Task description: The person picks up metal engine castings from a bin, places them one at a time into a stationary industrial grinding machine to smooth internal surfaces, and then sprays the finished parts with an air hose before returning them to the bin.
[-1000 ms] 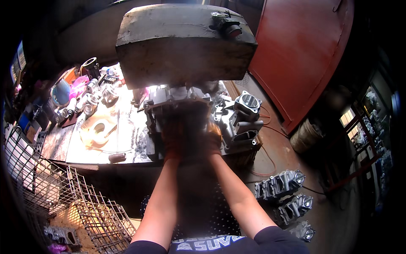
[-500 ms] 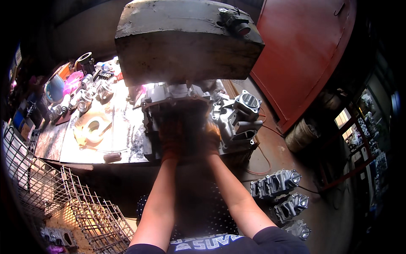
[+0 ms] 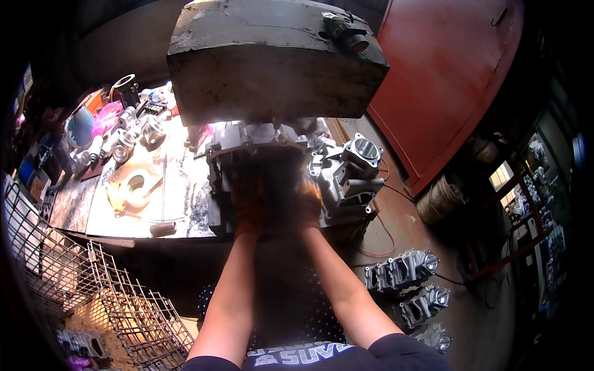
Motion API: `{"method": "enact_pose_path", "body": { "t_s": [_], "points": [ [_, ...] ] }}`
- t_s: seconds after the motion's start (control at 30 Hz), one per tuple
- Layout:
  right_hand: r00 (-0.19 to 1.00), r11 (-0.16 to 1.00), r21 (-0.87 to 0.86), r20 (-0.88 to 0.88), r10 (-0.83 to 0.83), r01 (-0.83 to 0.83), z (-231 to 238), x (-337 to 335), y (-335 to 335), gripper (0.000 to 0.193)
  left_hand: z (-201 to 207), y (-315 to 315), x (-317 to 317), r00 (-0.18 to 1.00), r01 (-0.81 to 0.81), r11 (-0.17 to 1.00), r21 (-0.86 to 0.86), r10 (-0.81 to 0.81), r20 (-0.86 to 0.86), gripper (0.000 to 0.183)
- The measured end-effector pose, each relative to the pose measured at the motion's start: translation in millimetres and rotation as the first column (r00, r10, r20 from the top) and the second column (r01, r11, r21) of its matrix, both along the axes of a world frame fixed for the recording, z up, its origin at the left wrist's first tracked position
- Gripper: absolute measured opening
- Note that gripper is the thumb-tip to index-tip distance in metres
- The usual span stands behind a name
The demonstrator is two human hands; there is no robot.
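Note:
In the middle of the bench, a large silver metal casting (image 3: 232, 135) stands under a big grey metal housing (image 3: 272, 80). Both my arms reach into the dark shadow at its near side. My left hand (image 3: 249, 201), in an orange-brown glove, is at the left part of the casting. Opposite it, my right hand (image 3: 309, 201), in a similar glove, is by the right part. Shadow and haze hide the fingers of both hands, so I cannot make out their grip. Right beside my right hand is another silver casting (image 3: 356, 179) with a round flanged opening.
A yellowish tape roll (image 3: 135, 187) and a small brown cylinder (image 3: 163, 229) lie on the bench at left, before several metal parts (image 3: 124, 145). Wire mesh baskets (image 3: 133, 309) stand lower left. Several castings (image 3: 402, 271) sit on the floor at right, near a red panel (image 3: 442, 74).
Both hands keep nearly the same place in the shadow. My left hand shows slightly more clearly now; the whole view has shifted a little.

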State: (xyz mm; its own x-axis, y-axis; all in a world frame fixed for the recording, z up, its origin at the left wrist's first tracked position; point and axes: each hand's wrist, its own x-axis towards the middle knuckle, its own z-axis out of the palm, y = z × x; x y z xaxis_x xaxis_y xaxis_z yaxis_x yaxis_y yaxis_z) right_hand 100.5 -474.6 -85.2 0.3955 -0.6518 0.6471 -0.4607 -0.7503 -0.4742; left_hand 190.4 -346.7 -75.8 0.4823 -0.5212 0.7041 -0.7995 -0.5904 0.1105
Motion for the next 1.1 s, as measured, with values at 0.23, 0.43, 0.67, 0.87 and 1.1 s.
{"method": "enact_pose_path", "body": {
  "t_s": [0.23, 0.43, 0.67, 0.87, 1.1],
  "points": [
    [0.999, 0.989, -0.141, -0.026, -0.046, 0.042, 8.8, -1.5, 4.5, 0.031, 6.7, 5.9, -4.8, 0.999, -0.010, 0.999, 0.043, 0.008, 0.031, 0.054],
    [1.000, 0.998, -0.068, -0.013, 0.005, -0.006, 14.4, -3.8, 6.5, 0.033, 7.9, 5.7, -4.7, 1.000, -0.002, 0.999, 0.050, 0.002, -0.002, 0.054],
    [0.998, 0.999, 0.032, -0.050, -0.031, 0.033, 8.2, -1.4, 8.4, 0.031, 4.0, 4.6, -0.2, 1.000, -0.006, 0.999, 0.033, 0.006, 0.000, 0.053],
    [0.986, 0.997, -0.056, -0.155, -0.065, 0.057, -17.0, 1.4, -6.8, 0.032, 6.0, 0.4, -5.2, 0.999, -0.017, 1.000, 0.007, 0.017, -0.028, 0.053],
    [0.992, 0.999, -0.007, -0.121, -0.035, 0.034, -0.5, -5.4, 2.5, 0.037, 6.2, 1.4, -4.6, 1.000, 0.007, 1.000, -0.001, -0.007, -0.019, 0.051]
  ]
}}
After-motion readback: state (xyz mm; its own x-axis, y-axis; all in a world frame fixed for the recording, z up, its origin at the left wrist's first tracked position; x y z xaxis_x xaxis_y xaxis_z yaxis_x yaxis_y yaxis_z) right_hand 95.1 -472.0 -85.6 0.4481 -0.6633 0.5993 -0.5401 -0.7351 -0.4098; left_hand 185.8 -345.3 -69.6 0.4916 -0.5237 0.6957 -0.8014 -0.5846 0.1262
